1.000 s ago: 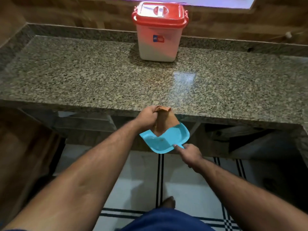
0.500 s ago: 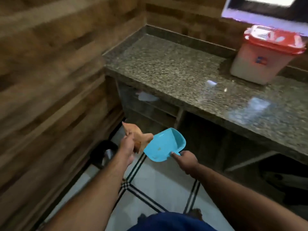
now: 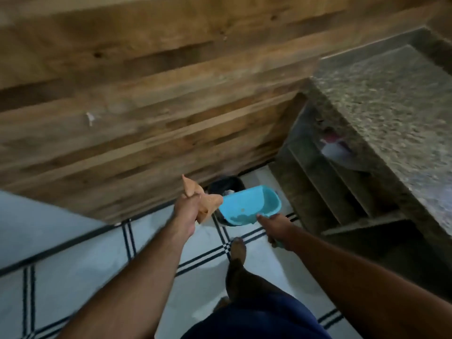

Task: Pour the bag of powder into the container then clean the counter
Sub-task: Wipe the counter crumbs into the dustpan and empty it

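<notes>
My left hand (image 3: 187, 211) grips a crumpled orange-brown cloth (image 3: 208, 204), held over the floor. My right hand (image 3: 275, 227) holds the handle of a blue plastic dustpan (image 3: 249, 206) with a few crumbs of powder in it. The dustpan sits just above a black bin (image 3: 226, 184) on the floor by the wooden wall; the pan covers most of the bin. The speckled granite counter (image 3: 391, 113) lies at the upper right. The red-lidded container is out of view.
A wood-plank wall (image 3: 146, 94) fills the upper left. Shelves (image 3: 330, 182) sit under the counter, with a white object on one. The floor (image 3: 97, 260) is white tile with black lines. My bare foot (image 3: 238, 248) steps forward below the dustpan.
My view has swung left, away from the counter and the container, toward the wall corner. Both hands carried the cloth and dustpan over to the black bin on the floor.
</notes>
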